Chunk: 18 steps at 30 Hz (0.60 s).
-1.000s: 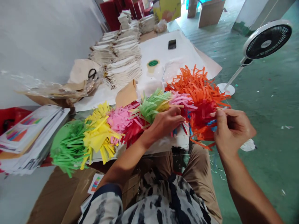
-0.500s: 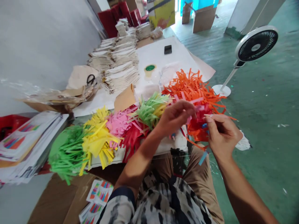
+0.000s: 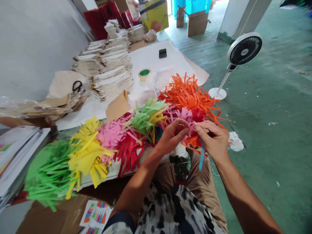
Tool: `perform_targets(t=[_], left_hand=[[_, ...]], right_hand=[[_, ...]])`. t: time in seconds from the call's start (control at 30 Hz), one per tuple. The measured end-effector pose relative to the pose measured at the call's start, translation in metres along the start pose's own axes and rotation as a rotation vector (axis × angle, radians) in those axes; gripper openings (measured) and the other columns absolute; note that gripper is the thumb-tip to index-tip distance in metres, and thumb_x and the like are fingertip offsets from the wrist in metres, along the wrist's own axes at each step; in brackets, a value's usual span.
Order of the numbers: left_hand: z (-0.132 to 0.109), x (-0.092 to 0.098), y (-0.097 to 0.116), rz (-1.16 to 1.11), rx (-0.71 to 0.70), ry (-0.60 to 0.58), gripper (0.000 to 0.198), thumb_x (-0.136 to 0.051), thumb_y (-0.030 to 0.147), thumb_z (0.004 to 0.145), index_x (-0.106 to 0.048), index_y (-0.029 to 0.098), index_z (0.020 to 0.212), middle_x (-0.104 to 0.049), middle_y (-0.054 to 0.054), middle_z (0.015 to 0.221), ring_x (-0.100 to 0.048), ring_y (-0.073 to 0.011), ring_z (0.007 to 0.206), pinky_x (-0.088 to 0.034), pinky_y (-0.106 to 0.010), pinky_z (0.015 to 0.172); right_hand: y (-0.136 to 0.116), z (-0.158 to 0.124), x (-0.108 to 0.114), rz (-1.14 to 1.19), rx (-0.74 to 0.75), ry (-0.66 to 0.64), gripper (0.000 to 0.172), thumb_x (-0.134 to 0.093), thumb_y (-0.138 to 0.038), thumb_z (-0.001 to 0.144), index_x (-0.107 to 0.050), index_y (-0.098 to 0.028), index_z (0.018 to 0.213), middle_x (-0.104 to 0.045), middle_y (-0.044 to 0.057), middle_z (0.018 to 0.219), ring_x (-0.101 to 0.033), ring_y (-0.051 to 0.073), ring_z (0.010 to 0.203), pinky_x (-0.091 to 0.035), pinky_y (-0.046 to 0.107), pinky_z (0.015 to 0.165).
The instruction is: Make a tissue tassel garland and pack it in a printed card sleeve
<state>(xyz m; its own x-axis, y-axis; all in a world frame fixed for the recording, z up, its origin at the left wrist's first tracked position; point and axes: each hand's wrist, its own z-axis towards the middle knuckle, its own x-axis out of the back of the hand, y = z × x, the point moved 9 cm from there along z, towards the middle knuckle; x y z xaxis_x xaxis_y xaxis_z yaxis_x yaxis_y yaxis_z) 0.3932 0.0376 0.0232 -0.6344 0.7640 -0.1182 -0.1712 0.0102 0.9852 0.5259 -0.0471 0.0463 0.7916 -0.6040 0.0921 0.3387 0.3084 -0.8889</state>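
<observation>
Tbl edge (image 3: 113,173) part. behind tassels (image 3: 113,134)

Paper tassels (image 3: 91,152) lie in a row along the near edge of the worktop (image 3: 148,58). Behind them, stacks (image 3: 113,73) of what may be paper stand left of the tape roll (image 3: 144,72) and phone (image 3: 162,53); a fan (image 3: 244,51) stands on the floor (image 3: 275,146) at right.

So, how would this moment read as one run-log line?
left hand: near pink fringe, hold unclear | right hand: pinching small white piece | below it: blue strip | beyond: orange fringe
</observation>
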Motion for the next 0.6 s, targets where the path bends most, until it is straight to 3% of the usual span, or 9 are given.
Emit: perform_targets(t=[0.13,0.23,0.33,0.43,0.6], left_hand=[[-0.004,0.003,-0.004,0.14,0.01,0.043,0.038,-0.081,0.051,0.089,-0.064,0.018,0.098,-0.062,0.001,0.084,-0.052,-0.0088,0.068,-0.041,-0.022,0.063],[-0.005,0.004,-0.004,0.212,0.016,0.033,0.04,-0.074,0.056,0.094,-0.064,0.017,0.091,-0.06,0.001,0.08,-0.05,-0.0099,0.068,-0.04,-0.023,0.063],[-0.005,0.002,0.002,0.288,0.002,-0.065,0.04,-0.068,0.055,0.098,-0.065,0.015,0.091,-0.06,0.0,0.08,-0.049,-0.011,0.071,-0.041,-0.024,0.066],[-0.006,-0.001,0.006,0.375,-0.003,-0.162,0.039,-0.064,0.051,0.101,-0.068,0.014,0.091,-0.06,0.0,0.079,-0.048,-0.011,0.071,-0.041,-0.024,0.067],[-0.008,0.011,0.003,0.302,0.028,-0.024,0.038,-0.072,0.052,0.096,-0.067,0.016,0.107,-0.072,-0.003,0.086,-0.06,-0.0111,0.068,-0.044,-0.022,0.064]], right_hand=[[0.005,-0.001,-0.007,-0.012,-0.07,-0.066,0.01,-0.077,-0.032,0.094,-0.084,-0.025,0.095,-0.064,-0.004,0.068,-0.052,0.011,0.059,-0.044,0.026,0.059],[0.002,0.002,-0.01,0.005,-0.045,-0.101,0.013,-0.076,-0.031,0.093,-0.085,-0.026,0.102,-0.071,-0.002,0.075,-0.059,0.012,0.065,-0.048,0.028,0.064],[0.002,0.005,-0.017,0.025,-0.039,-0.211,0.014,-0.076,-0.03,0.093,-0.085,-0.027,0.104,-0.076,0.001,0.083,-0.067,0.015,0.075,-0.052,0.03,0.069],[0.009,0.003,-0.022,0.014,-0.089,-0.311,0.013,-0.076,-0.033,0.094,-0.085,-0.025,0.1,-0.075,0.001,0.082,-0.064,0.014,0.072,-0.048,0.029,0.065],[0.016,0.0,-0.02,-0.013,-0.145,-0.278,0.018,-0.075,-0.037,0.095,-0.083,-0.021,0.096,-0.063,-0.003,0.067,-0.048,0.01,0.06,-0.038,0.025,0.058]])
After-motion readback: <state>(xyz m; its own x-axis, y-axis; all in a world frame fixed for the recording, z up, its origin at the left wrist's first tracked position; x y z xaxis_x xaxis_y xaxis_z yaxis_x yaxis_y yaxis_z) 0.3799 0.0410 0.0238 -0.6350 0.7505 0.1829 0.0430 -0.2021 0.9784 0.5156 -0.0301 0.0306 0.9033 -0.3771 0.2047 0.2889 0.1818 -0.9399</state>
